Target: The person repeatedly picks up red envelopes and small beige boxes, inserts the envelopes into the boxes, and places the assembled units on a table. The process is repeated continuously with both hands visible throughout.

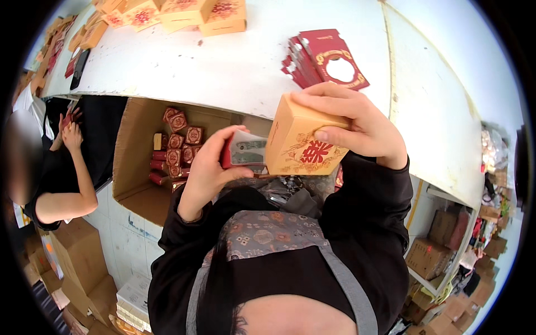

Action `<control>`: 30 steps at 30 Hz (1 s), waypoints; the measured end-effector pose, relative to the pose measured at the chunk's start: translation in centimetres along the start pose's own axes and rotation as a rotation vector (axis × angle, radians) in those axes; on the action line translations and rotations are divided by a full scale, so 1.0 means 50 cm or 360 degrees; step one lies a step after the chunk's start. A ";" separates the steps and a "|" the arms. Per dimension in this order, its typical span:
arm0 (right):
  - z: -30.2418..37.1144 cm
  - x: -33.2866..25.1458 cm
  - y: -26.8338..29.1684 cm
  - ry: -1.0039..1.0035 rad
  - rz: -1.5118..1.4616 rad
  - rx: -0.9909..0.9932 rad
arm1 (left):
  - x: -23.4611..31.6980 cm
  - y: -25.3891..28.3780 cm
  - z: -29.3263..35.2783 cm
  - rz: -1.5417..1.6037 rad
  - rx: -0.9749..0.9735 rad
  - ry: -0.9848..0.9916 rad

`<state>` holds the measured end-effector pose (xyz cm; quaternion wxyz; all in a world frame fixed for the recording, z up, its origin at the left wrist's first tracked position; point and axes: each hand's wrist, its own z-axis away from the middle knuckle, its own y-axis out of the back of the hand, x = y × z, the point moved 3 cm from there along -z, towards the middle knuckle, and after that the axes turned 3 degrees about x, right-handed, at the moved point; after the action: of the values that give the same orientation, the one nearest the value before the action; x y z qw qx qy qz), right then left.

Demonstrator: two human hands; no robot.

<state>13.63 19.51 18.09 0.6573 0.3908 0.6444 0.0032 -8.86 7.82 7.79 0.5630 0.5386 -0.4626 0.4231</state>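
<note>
In front of my body, my right hand (365, 123) grips a yellow-orange cardboard box (290, 131) with red print and a floral pattern, thumb on its printed face and fingers over the top. My left hand (206, 167) is closed round a small red packet (226, 153), thumb along its lower edge. A translucent piece with grey-green shapes in it (248, 149) sits at the packet's side, right against the left side of the yellow box. I cannot make out what the grey-green shapes are. Beyond the right hand, a fanned stack of dark red printed cards (324, 58) with round white openings lies on the white table (223, 67).
An open cardboard carton (131, 145) with several small red patterned boxes (174, 156) stands at the table's near edge. More yellow boxes (223, 17) sit at the far left. A dark phone-like object (80, 70) lies left. A co-worker's hands (71, 128) hold something red.
</note>
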 end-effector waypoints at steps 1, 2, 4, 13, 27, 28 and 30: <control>0.012 0.009 0.005 -0.0092 0.0052 -0.0124 | 0.003 -0.015 -0.002 -0.0129 -0.0172 -0.0060; 0.019 0.015 0.006 -0.0102 0.0140 -0.0100 | 0.002 -0.033 -0.004 -0.0101 -0.0254 -0.0052; 0.030 0.039 0.015 -0.0201 0.0154 -0.0102 | -0.010 -0.074 -0.006 -0.0054 -0.0416 -0.0034; 0.115 0.096 -0.061 -0.0315 -0.0135 0.0539 | -0.067 -0.195 0.007 0.0909 -0.0591 0.0450; 0.249 0.192 -0.257 -0.0603 -0.1206 0.1708 | -0.106 -0.274 0.138 0.1191 -0.0296 0.1028; 0.250 0.191 -0.257 -0.0567 -0.1276 0.1766 | -0.092 -0.270 0.133 0.1166 -0.0313 0.1011; 0.254 0.193 -0.261 -0.0534 -0.1284 0.1736 | -0.084 -0.266 0.133 0.1132 -0.0332 0.1055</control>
<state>19.55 8.91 1.45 0.4076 0.3905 0.5386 -0.6255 2.75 0.45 0.79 0.5514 0.1246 -0.4537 0.6889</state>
